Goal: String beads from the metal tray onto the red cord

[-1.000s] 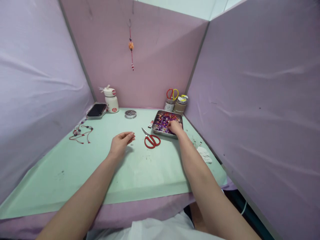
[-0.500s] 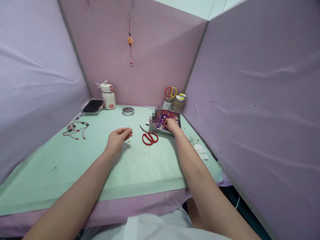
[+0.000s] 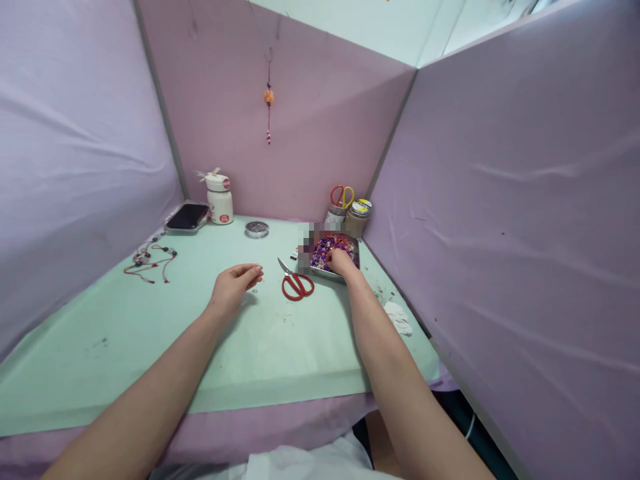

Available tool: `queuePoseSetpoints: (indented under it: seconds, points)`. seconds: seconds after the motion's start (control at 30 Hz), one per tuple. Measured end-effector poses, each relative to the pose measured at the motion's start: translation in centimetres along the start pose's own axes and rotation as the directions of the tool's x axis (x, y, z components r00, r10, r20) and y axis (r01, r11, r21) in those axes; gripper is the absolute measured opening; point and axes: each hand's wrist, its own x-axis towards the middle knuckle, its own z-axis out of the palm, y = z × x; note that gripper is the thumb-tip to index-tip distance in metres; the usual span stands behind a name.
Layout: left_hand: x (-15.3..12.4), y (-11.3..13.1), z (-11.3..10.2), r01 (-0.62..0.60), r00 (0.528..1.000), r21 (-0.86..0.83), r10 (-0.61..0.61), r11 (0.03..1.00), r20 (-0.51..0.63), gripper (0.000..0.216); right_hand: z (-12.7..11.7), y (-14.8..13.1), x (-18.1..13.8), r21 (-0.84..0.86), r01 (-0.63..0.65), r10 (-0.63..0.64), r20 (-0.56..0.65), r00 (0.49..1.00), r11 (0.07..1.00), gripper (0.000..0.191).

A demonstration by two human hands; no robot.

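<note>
Everything on the bench sits a little lower in view than half a second ago, as the head camera has tilted up; both hands keep nearly the same places. Two hands show. The left hand is just left of the red-handled scissors, thumb and fingertips drawn together in a closed grip, though whether something thin is pinched there cannot be told. The right hand reaches into one metal tray, fingers curled among many purple, orange and clear beads; a pixelated patch covers the tray's left part, and whether this grip has a bead cannot be told.

Two pairs of scissors show: one lies on the bench, while the red-and-yellow-handled pair stands in one cup. Beside that cup is one lidded jar. Farther left are one round case, one white bottle and one phone, with beaded cords tangled nearer. One crumpled white cloth lies by the right forearm, and one ornament hangs against the back wall.
</note>
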Motion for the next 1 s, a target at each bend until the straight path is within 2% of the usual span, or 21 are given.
queuePoseSetpoints:
  seconds: [0.13, 0.27, 0.33, 0.4, 0.47, 0.57, 0.7, 0.83, 0.9, 1.0]
  points:
    - [-0.2, 0.3, 0.0, 0.002, 1.0, -0.004, -0.002, 1.0, -0.004, 0.04, -0.5, -0.2, -0.3, 0.029, -0.026, 0.027, -0.032, 0.999, 0.999, 0.017]
    - [-0.1, 0.3, 0.0, 0.012, 1.0, -0.013, -0.012, 1.0, -0.01, 0.039, -1.1, -0.6, -0.6, 0.081, -0.036, 0.047, -0.126, 0.991, 0.996, 0.021]
    - [0.0, 0.1, 0.0, 0.006, 1.0, -0.019, -0.006, 1.0, -0.008, 0.039, -1.4, -1.2, -0.8, 0.194, 0.001, 0.042, -0.219, 0.975, 0.981, 0.022]
    - [0.1, -0.1, -0.1, 0.0, 1.0, -0.031, 0.0, 1.0, -0.003, 0.039, -1.6, -2.2, -1.0, 0.382, 0.089, 0.035, -0.306, 0.951, 0.92, 0.02]
    - [0.1, -0.2, -0.1, -0.004, 1.0, -0.047, 0.004, 0.999, 0.004, 0.041, -1.8, -3.8, -1.4, 0.586, 0.189, 0.021, -0.332, 0.943, 0.788, 0.014]
    - [0.0, -0.1, -0.2, 0.0, 1.0, -0.056, 0.0, 0.998, -0.003, 0.041, -1.9, -6.8, -2.2, 0.838, 0.238, -0.025, -0.259, 0.966, 0.491, 0.014]
    - [-0.2, 0.1, -0.2, -0.032, 0.999, -0.066, 0.032, 0.997, 0.002, 0.04, -1.4, -11.2, -3.9, 0.983, 0.129, -0.077, -0.119, 0.99, 0.131, 0.021]
    - [-0.4, 0.4, -0.1, -0.072, 0.997, -0.043, 0.072, 0.996, 0.005, 0.039, 0.1, -14.2, -5.4, 0.982, -0.032, -0.067, 0.02, 0.998, -0.186, 0.028]
    - [-0.4, 0.4, -0.1, -0.088, 0.996, -0.026, 0.088, 0.996, 0.01, 0.038, 0.7, -14.8, -5.8, 0.953, -0.098, -0.061, 0.084, 0.995, -0.287, 0.032]
    - [-0.4, 0.3, -0.1, -0.116, 0.993, -0.002, 0.116, 0.993, 0.016, 0.037, 1.1, -14.6, -6.1, 0.929, -0.128, -0.047, 0.119, 0.992, -0.348, 0.033]
